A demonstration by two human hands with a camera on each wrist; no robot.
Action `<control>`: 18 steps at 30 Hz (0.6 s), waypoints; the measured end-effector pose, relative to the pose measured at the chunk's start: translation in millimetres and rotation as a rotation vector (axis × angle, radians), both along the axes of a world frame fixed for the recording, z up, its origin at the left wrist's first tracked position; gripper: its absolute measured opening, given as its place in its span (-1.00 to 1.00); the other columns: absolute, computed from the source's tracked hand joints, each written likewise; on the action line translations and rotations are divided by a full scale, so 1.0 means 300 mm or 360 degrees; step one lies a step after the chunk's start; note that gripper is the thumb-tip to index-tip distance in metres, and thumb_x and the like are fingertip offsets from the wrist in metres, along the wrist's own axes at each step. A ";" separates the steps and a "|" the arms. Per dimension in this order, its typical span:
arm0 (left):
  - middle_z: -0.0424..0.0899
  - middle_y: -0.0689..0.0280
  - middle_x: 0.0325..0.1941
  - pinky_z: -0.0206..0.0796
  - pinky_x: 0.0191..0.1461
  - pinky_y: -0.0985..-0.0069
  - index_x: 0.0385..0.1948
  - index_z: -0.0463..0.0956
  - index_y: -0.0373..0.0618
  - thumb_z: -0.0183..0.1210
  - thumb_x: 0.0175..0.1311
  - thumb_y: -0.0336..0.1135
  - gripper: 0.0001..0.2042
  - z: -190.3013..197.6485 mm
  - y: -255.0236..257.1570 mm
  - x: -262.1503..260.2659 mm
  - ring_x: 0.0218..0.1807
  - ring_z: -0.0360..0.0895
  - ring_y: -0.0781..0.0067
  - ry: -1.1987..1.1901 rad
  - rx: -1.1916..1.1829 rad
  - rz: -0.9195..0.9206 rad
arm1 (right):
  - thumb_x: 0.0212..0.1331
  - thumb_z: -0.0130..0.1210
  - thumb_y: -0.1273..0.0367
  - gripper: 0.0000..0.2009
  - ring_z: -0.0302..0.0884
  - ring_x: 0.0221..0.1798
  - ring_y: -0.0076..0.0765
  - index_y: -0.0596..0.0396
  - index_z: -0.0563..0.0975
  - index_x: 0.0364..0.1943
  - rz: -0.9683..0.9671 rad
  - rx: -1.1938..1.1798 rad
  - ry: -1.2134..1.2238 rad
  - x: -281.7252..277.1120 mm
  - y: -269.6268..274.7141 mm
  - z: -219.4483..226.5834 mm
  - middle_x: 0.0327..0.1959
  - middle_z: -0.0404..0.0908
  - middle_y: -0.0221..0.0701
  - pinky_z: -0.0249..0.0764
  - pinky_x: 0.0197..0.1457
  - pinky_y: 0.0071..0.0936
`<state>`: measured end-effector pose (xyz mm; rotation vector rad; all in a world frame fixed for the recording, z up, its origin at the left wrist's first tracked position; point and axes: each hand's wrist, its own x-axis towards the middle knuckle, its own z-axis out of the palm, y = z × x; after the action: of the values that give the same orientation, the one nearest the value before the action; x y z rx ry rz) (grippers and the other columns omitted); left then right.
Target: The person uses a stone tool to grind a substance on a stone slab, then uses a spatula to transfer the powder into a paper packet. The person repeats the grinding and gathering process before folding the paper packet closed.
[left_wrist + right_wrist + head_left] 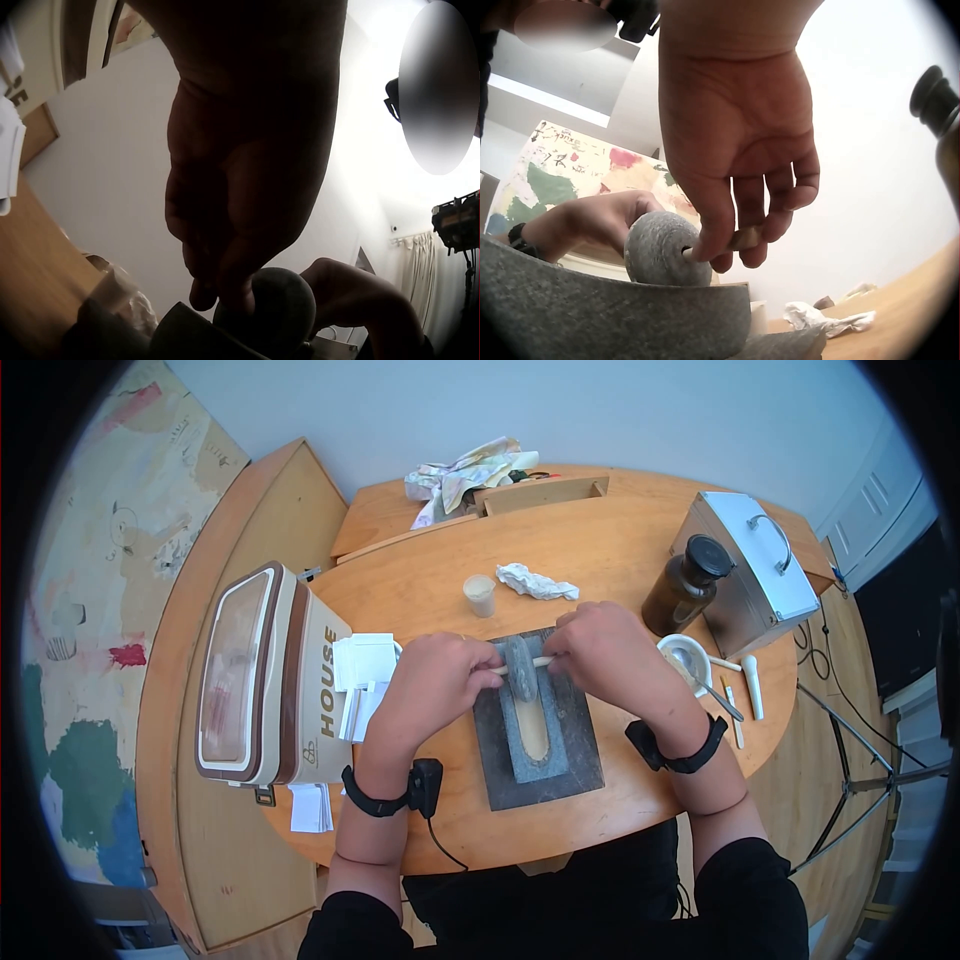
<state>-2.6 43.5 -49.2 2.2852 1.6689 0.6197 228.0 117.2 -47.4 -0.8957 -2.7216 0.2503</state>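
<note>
A grey stone grinding wheel (521, 672) stands upright in the far half of a boat-shaped stone trough (558, 745). Pale tan powder (533, 730) lines the trough's near part. A light wooden handle (542, 661) passes through the wheel's centre. My left hand (437, 672) grips its left end between thumb and fingers. At the other end, my right hand (612, 658) holds the handle, and the right wrist view shows thumb and fingers curled round the wooden tip (746, 238). Under the trough lies a dark flat board (490, 760).
Beyond the trough stand a cup (479, 596) and crumpled tissue (537, 582). To the right are a brown bottle (682, 588), a metal case (750, 565), a white bowl (690, 650) with a spoon and a white pestle (752, 688). A cream box (310, 710) and white papers (365, 663) stand left.
</note>
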 end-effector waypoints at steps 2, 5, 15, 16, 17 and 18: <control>0.73 0.20 -0.48 0.46 -0.26 0.30 -0.34 0.76 -0.08 0.45 0.09 -0.27 -0.84 0.000 -0.001 -0.001 -0.39 0.66 0.17 0.0020 0.0018 0.0003 | -0.03 0.40 0.37 -0.92 0.65 -0.21 -0.09 0.00 0.74 -0.44 -0.0006 -0.0001 0.0031 0.000 0.000 -0.001 -0.42 0.68 -0.34 0.56 -0.10 -0.16; 0.73 0.21 -0.48 0.46 -0.26 0.29 -0.34 0.77 -0.08 0.45 0.09 -0.26 -0.84 -0.002 0.001 -0.003 -0.39 0.65 0.17 0.0031 0.0021 0.0011 | -0.02 0.40 0.37 -0.93 0.65 -0.21 -0.09 0.00 0.74 -0.44 -0.0024 0.0005 0.0051 0.000 -0.001 0.002 -0.43 0.67 -0.35 0.56 -0.10 -0.16; 0.72 0.16 -0.42 0.41 -0.29 0.29 -0.30 0.76 -0.15 0.45 0.09 -0.31 -0.82 -0.026 0.025 -0.009 -0.39 0.63 0.13 -0.0096 0.0236 0.0093 | -0.01 0.40 0.36 -0.91 0.67 -0.24 -0.10 0.01 0.74 -0.42 -0.0057 0.0156 0.0290 -0.011 0.035 -0.038 -0.42 0.66 -0.30 0.58 -0.16 -0.17; 0.72 0.16 -0.40 0.41 -0.29 0.29 -0.30 0.76 -0.16 0.46 0.08 -0.32 -0.81 -0.024 0.026 -0.009 -0.39 0.64 0.14 -0.0115 0.0237 0.0093 | -0.01 0.40 0.36 -0.91 0.67 -0.23 -0.10 0.01 0.74 -0.42 -0.0060 0.0161 0.0300 -0.010 0.039 -0.042 -0.42 0.67 -0.30 0.58 -0.16 -0.17; 0.72 0.16 -0.40 0.41 -0.29 0.29 -0.30 0.76 -0.16 0.46 0.08 -0.32 -0.81 -0.023 0.025 -0.011 -0.39 0.64 0.14 -0.0115 0.0237 0.0093 | -0.01 0.40 0.36 -0.91 0.67 -0.23 -0.10 0.01 0.74 -0.42 -0.0060 0.0161 0.0300 -0.007 0.039 -0.040 -0.42 0.67 -0.30 0.58 -0.16 -0.17; 0.72 0.17 -0.42 0.41 -0.29 0.29 -0.31 0.76 -0.15 0.46 0.08 -0.31 -0.81 -0.020 0.021 -0.015 -0.39 0.64 0.15 -0.0084 0.0190 0.0082 | -0.01 0.40 0.36 -0.91 0.67 -0.24 -0.10 0.00 0.74 -0.42 -0.0030 0.0127 0.0314 -0.004 0.037 -0.036 -0.44 0.67 -0.30 0.58 -0.16 -0.18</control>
<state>-7.0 50.0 -55.4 2.2911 1.7143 0.8044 226.9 128.2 -58.2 -0.8282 -2.5222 0.2126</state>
